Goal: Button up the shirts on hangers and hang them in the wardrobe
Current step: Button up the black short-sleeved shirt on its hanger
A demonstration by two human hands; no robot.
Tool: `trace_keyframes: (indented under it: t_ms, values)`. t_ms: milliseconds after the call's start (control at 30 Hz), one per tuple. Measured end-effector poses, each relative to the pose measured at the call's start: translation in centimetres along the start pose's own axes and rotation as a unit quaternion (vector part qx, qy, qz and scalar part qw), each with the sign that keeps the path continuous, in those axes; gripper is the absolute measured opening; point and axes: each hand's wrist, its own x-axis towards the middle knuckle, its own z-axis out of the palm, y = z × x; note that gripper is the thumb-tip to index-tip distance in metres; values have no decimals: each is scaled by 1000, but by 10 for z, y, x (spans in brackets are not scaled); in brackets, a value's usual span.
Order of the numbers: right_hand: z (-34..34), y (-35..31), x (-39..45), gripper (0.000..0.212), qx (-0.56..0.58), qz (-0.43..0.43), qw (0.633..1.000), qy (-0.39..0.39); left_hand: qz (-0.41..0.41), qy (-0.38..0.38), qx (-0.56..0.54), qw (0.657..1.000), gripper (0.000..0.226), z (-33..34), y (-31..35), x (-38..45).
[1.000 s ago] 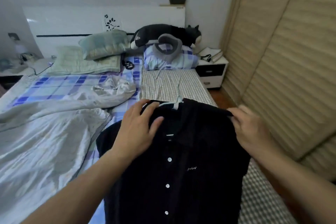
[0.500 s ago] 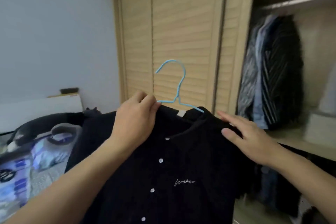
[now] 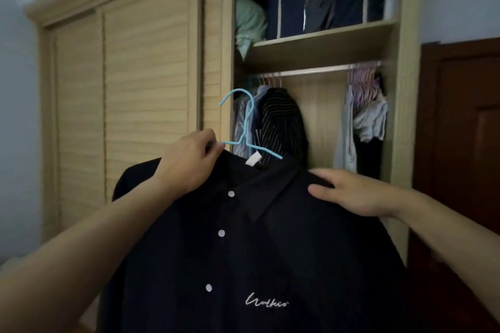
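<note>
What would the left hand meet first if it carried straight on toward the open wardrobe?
Probably the striped dark shirt hanging beyond the left hand, though depth is unclear.

Bare rail [image 3: 313, 71] stretch open between two hanging clothes clusters.

The shirt [image 3: 270, 238] is dark matt cloth with small glossy white buttons [image 3: 221, 233] and stitched white lettering. Its hanger [image 3: 244, 127] looks like thin smooth blue-coated wire. The wardrobe [image 3: 146, 84] is pale matt wood with ribbed slatted doors; its rail [image 3: 311, 71] is shiny metal.
</note>
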Motion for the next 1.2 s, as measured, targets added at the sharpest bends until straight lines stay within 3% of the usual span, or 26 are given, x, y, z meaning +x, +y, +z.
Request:
trace_keyframes:
  t_ms: [67,167,267,367,433,500,633,767,833,900,1000,1100,1200]
  values:
    - [-30,31,-10,26,21,40,999,-21,-25,-16,-41,999,23,37,11,24]
    - [-62,66,-22,28,80,71,994,37,-31,-57,-70,995,20,91,32,55]
    - [-80,101,-28,29,60,98,989,94,-42,-104,-97,989,41,151,55,85]
    - [-100,126,-27,28,-19,115,977,180,-69,-119,-189,972,46,209,80,123]
    - [-127,132,-16,26,-121,123,949,266,-99,-101,-251,957,64,243,91,154]
    - [-158,129,-2,26,-187,146,917,319,-109,-113,-260,953,63,271,89,185]
    - [-189,122,51,27,-290,170,864,375,-61,-122,-153,979,61,314,51,234]
    - [-179,140,133,26,-332,174,829,415,10,-65,-200,978,47,346,21,278]
    - [-174,149,171,22,-334,169,820,434,57,-28,-291,955,31,349,34,304]
    - [-168,155,204,22,-339,159,810,451,97,-49,-371,922,28,353,60,331]
    - [-169,162,244,22,-377,162,784,465,153,-80,-386,906,27,365,97,372]
    - [-181,173,278,24,-390,200,772,460,155,-48,-396,904,35,379,102,403]
    - [-191,188,308,23,-383,252,775,435,137,-22,-462,876,30,391,93,421]
